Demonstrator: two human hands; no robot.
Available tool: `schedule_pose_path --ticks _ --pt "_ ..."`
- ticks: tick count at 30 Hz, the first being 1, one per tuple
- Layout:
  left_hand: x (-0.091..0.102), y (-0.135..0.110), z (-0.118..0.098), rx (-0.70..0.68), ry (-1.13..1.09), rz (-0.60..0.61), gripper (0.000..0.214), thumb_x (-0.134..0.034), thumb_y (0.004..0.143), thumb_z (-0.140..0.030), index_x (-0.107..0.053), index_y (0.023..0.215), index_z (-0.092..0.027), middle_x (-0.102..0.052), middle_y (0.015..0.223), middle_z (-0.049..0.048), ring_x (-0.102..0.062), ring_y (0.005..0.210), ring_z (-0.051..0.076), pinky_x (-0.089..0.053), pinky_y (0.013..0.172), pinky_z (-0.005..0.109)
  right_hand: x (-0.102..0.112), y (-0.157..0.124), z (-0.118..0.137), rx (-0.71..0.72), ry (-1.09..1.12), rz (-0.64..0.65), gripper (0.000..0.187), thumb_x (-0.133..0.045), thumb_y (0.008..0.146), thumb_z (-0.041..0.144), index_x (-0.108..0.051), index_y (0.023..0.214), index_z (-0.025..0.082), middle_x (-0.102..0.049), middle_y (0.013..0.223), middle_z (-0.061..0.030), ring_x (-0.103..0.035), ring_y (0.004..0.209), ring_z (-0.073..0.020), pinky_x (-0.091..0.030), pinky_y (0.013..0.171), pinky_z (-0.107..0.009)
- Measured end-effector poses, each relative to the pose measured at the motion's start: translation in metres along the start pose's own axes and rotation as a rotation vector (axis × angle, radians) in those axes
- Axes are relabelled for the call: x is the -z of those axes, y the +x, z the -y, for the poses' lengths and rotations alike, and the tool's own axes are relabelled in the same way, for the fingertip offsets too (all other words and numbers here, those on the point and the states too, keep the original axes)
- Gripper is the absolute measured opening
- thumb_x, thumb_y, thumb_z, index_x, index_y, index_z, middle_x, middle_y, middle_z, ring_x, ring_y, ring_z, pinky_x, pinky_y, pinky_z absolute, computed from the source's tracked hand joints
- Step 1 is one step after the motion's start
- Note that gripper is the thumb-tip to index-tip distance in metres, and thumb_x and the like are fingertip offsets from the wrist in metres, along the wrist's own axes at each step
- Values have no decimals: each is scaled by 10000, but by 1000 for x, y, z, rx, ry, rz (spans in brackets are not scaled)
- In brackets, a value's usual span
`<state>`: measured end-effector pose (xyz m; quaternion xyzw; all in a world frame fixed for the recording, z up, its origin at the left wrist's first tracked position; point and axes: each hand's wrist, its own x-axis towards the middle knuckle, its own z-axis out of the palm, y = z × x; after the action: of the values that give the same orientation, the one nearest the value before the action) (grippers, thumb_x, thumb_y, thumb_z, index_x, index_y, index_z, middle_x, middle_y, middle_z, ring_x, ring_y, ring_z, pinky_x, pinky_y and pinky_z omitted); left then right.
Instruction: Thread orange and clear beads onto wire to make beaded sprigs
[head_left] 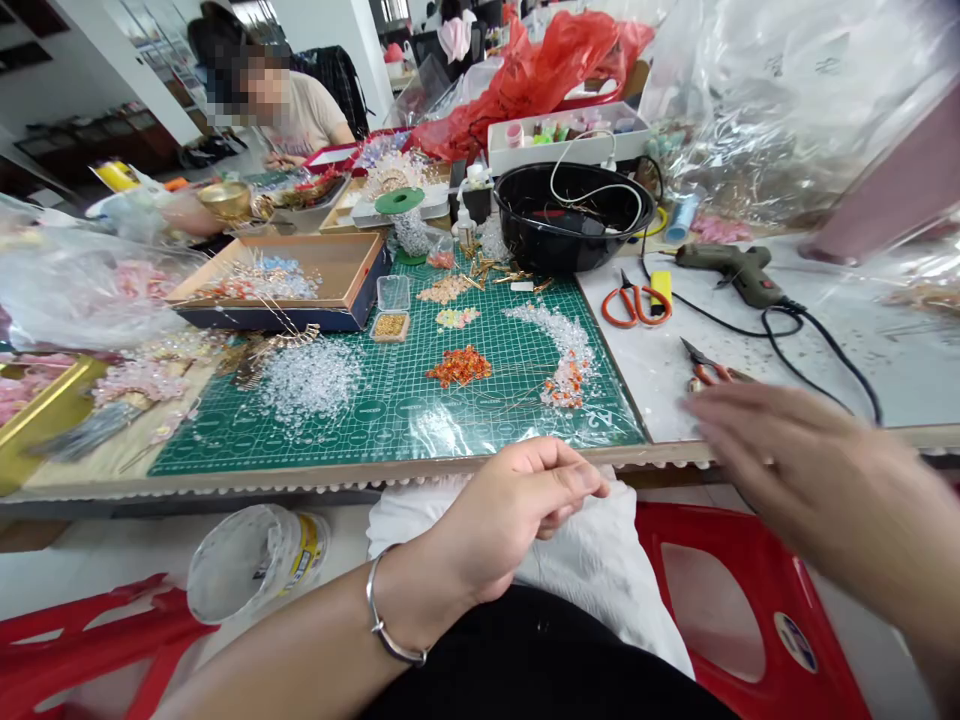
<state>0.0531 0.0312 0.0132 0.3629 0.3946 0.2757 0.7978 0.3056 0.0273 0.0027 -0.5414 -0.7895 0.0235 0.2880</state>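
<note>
The left hand (510,520) is hanging just above the near edge of the tabletop (375,472), its fingertips (596,485) pinching together; whether they are clamped on something thin, I cannot tell. A silver bangle (390,620) is circling that wrist, and a white cloth (592,580) is bunching below the hand. The right hand (795,470), blurred, is stretching over the tabletop with its fingers slightly apart, just beside a pair of orange-handled scissors (712,368). A second orange pair (626,308) is lying farther in, next to a yellow lighter (660,290) and a hot glue gun (735,275) with a black cord (780,325). To the left, a green cutting mat (390,440), printed "A2" near its right corner, is holding five loose bead piles (459,366). Its near edge is running along the tabletop edge, just ahead of the left hand.
</note>
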Motion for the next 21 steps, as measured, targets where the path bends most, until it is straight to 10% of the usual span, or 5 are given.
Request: schedule_pose_path --ticks 4,10,16,21 --pt "-5 2 0 -21 -30 56 259 -688 875 -326 -566 736 -145 -371 562 -76 -255 511 54 -159 520 259 -27 -19 49 -55 432 121 340 -497 1038 355 -669 1331 338 -686 1343 -48 -674 1196 -208 -592 966 -375" --pt "-3 -1 -3 44 3 143 240 -728 859 -345 -656 868 -117 -394 591 -71 -279 502 41 -147 477 229 -58 -21 61 -480 1291 80 158 -718 883 493 -833 948 406 -760 1149 -35 -623 1226 -267 -538 1022 -425" --pt "2 0 9 137 41 173 221 -691 864 -355 -648 857 -138 -606 643 -11 -537 477 77 -379 464 196 -54 -16 66 -543 1315 94 162 -748 864 453 -835 817 326 -751 1047 -47 -665 1113 -253 -563 911 -362" --pt "7 -3 18 -160 552 107 211 -620 934 -351 -709 886 -165 -748 887 55 -700 878 187 -541 875 338 -41 -17 66 -550 1206 55 222 -612 974 416 -765 890 279 -750 937 -24 -683 902 -187 -538 847 -308"
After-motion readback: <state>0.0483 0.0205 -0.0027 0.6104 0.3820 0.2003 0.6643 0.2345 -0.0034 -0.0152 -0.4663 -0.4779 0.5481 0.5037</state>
